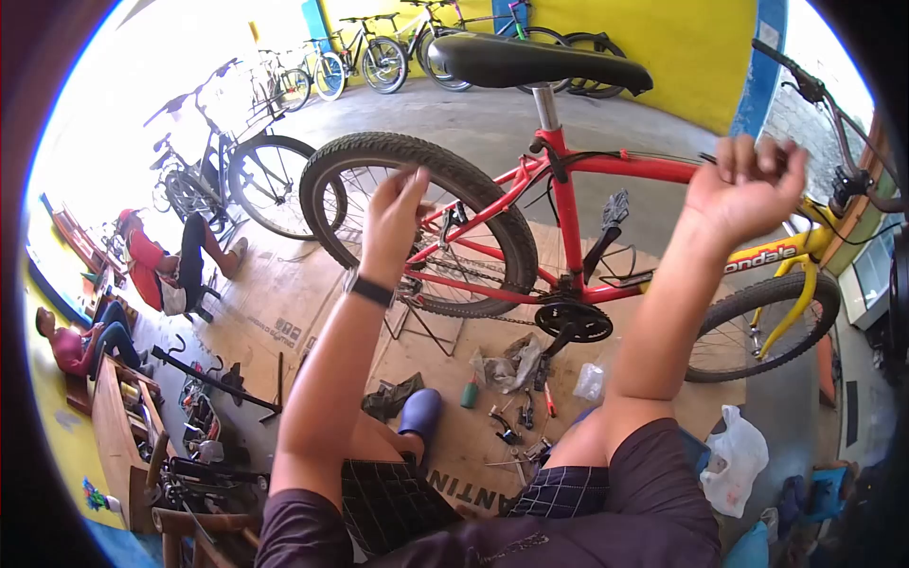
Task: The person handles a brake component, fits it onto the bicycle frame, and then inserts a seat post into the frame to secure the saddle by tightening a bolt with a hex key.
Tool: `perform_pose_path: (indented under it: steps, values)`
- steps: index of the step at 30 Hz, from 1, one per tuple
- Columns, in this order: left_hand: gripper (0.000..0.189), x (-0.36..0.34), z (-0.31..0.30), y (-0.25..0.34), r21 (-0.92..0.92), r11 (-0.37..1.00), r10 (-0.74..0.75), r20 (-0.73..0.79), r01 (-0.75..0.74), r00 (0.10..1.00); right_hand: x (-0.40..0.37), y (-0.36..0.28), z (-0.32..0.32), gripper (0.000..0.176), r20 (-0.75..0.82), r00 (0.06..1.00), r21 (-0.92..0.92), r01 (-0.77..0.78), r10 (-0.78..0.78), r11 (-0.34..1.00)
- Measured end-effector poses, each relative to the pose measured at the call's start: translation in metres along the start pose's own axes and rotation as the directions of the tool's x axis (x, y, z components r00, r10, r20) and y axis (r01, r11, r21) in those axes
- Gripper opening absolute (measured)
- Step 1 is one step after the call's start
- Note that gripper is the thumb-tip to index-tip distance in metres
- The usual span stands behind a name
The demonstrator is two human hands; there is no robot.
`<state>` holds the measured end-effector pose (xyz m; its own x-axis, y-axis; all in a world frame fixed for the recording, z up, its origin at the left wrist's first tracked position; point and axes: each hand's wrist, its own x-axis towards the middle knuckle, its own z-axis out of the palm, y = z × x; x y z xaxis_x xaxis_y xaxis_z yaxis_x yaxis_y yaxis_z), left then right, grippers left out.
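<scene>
A red and yellow bicycle [653,168] stands side-on before me. My left hand [393,222], with a dark band at its wrist, is raised beside the rear wheel [327,204], near the rear brake [454,216]. Its fingers are drawn together, and what is in them is hidden. My right hand [748,185] is at the front of the top tube, fingers curled. A thin dark cable [706,158] meets its fingertips. The black saddle [540,64] rises between and beyond my hands.
On the cardboard [369,331] lie a green bottle [470,393], plastic wrap [511,364] and several small parts and tools. Two people sit at the left. Several bicycles [383,64] line the yellow wall. A white bag [734,459] lies at my right.
</scene>
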<state>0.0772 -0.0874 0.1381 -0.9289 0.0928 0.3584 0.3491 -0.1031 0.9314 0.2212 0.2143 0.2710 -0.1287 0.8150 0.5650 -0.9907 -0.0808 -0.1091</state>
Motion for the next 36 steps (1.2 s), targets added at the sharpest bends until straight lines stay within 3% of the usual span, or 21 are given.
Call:
perform_pose_path:
  steps: [1, 3, 5, 6, 7, 8, 10, 11, 12, 13, 15, 16, 17, 18, 20, 22, 23, 25, 28, 31, 36]
  values:
    - [0.051, -0.025, -0.014, -0.024, -0.073, 0.985, -0.156, -0.019, 0.154, 0.988, 0.001, -0.030, 0.000, 0.027, 0.164, 0.981, 0.076, 0.096, -0.107, 0.992]
    - [0.037, -0.057, -0.020, -0.044, -0.109, 0.967, -0.243, -0.111, 0.232, 0.964, 0.000, -0.059, 0.003, 0.029, 0.219, 0.954, 0.029, 0.205, -0.206, 0.978]
    - [0.027, -0.063, -0.037, -0.066, 0.133, 0.947, -0.280, -0.106, 0.293, 0.954, 0.001, -0.084, 0.005, 0.029, 0.353, 0.906, -0.011, 0.255, -0.235, 0.967]
    - [0.025, -0.064, -0.038, -0.072, -0.021, 0.949, -0.316, -0.083, 0.316, 0.945, 0.003, -0.090, 0.003, 0.027, 0.492, 0.864, -0.068, 0.160, -0.106, 0.985]
    - [0.025, -0.060, -0.042, -0.071, 0.028, 0.979, -0.199, -0.010, 0.200, 0.980, 0.009, -0.092, -0.001, 0.025, 0.602, 0.797, -0.134, 0.053, 0.039, 0.990]
    - [0.028, -0.069, -0.026, -0.040, -0.170, 0.953, -0.263, -0.049, 0.251, 0.964, 0.015, -0.092, -0.005, 0.023, 0.695, 0.702, -0.185, -0.036, 0.157, 0.982]
    - [0.031, -0.073, -0.022, -0.028, -0.223, 0.957, -0.200, -0.055, 0.183, 0.978, -0.031, -0.078, 0.012, 0.024, 0.568, 0.791, -0.439, 0.059, 0.227, 0.896]
    - [0.029, -0.078, -0.024, -0.027, -0.266, 0.949, -0.184, -0.036, 0.169, 0.982, -0.021, -0.060, -0.016, 0.026, 0.659, 0.518, -0.520, -0.210, 0.545, 0.828]
    - [0.029, -0.085, -0.027, -0.023, -0.237, 0.962, -0.148, -0.025, 0.138, 0.989, -0.057, -0.043, -0.042, 0.032, 0.632, 0.521, -0.664, -0.017, 0.573, 0.748]
    - [0.029, -0.092, -0.031, -0.021, -0.207, 0.973, -0.110, -0.013, 0.105, 0.994, -0.089, -0.029, -0.055, 0.029, 0.573, 0.344, -0.774, -0.070, 0.744, 0.629]
    - [0.031, -0.092, -0.044, -0.027, -0.114, 0.988, -0.111, -0.071, 0.103, 0.991, -0.153, 0.000, -0.081, 0.026, 0.340, -0.078, -0.938, 0.037, 0.937, 0.344]
    - [0.032, -0.087, -0.048, -0.030, -0.146, 0.983, -0.124, -0.077, 0.112, 0.989, -0.185, 0.023, -0.142, 0.036, 0.326, -0.228, -0.922, 0.135, 0.917, 0.362]
    - [0.032, -0.082, -0.051, -0.030, -0.177, 0.976, -0.142, -0.086, 0.125, 0.986, -0.219, 0.025, -0.179, 0.040, 0.076, -0.382, -0.913, 0.345, 0.921, 0.218]
    - [0.033, -0.078, -0.054, -0.030, -0.262, 0.960, -0.116, -0.050, 0.099, 0.992, -0.259, 0.026, -0.240, 0.041, 0.042, -0.456, -0.921, 0.327, 0.889, 0.211]
    - [0.032, -0.076, -0.051, -0.018, -0.148, 0.984, -0.111, -0.053, 0.102, 0.992, -0.306, 0.009, -0.310, 0.031, -0.187, -0.596, -0.854, 0.491, 0.781, 0.170]
    - [0.026, -0.080, -0.029, -0.005, -0.028, 1.000, -0.005, -0.088, 0.002, 0.996, -0.342, -0.005, -0.402, 0.030, -0.343, -0.606, -0.791, 0.599, 0.717, 0.128]
    - [0.027, -0.080, -0.019, -0.001, 0.021, 0.995, 0.103, -0.078, -0.102, 0.992, -0.347, -0.010, -0.424, 0.030, -0.407, -0.533, -0.773, 0.634, 0.742, 0.032]
    - [0.026, -0.069, -0.014, -0.006, 0.093, 0.972, 0.219, -0.040, -0.214, 0.975, -0.347, -0.010, -0.448, 0.031, -0.523, -0.377, -0.712, 0.687, 0.764, -0.148]
    - [0.025, -0.053, -0.009, -0.023, 0.169, 0.924, 0.346, 0.002, -0.342, 0.938, -0.347, -0.004, -0.467, 0.028, -0.550, -0.326, -0.689, 0.698, 0.769, -0.197]
    - [0.024, -0.040, -0.007, -0.038, 0.190, 0.908, 0.382, -0.010, -0.374, 0.924, -0.361, 0.001, -0.470, 0.024, -0.192, -0.177, -0.528, 0.848, 0.965, 0.050]
    - [0.022, -0.013, -0.014, -0.055, 0.163, 0.923, 0.361, -0.055, -0.348, 0.931, -0.442, 0.008, -0.466, 0.033, -0.157, -0.409, -0.847, 0.523, 0.899, 0.090]
